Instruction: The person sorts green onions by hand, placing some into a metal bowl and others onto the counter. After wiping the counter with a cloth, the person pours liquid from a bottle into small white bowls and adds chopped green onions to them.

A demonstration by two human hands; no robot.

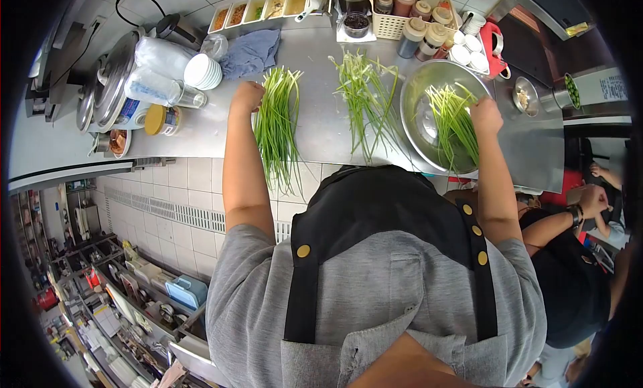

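Long green stalks (276,120) lie in a bundle at the left of the steel counter (316,60), their ends hanging over its front edge. My left hand (249,97) is closed at the upper left side of this bundle; whether it grips any stalks is too small to tell. A looser pile of stalks (365,100) spreads over the middle. To the right, a large metal bowl (416,113) holds more green stalks (452,117). My right hand (487,115) is closed over the bowl's right rim, beside those stalks, and what it grips is hidden.
Behind are a blue cloth (251,53), ingredient trays (268,10) and a basket of bottles (395,23). Stacked cups (202,72) and a yellow-lidded jar (161,120) stand left. A small bowl (526,97) is at right, and another person (569,267) stands close at lower right.
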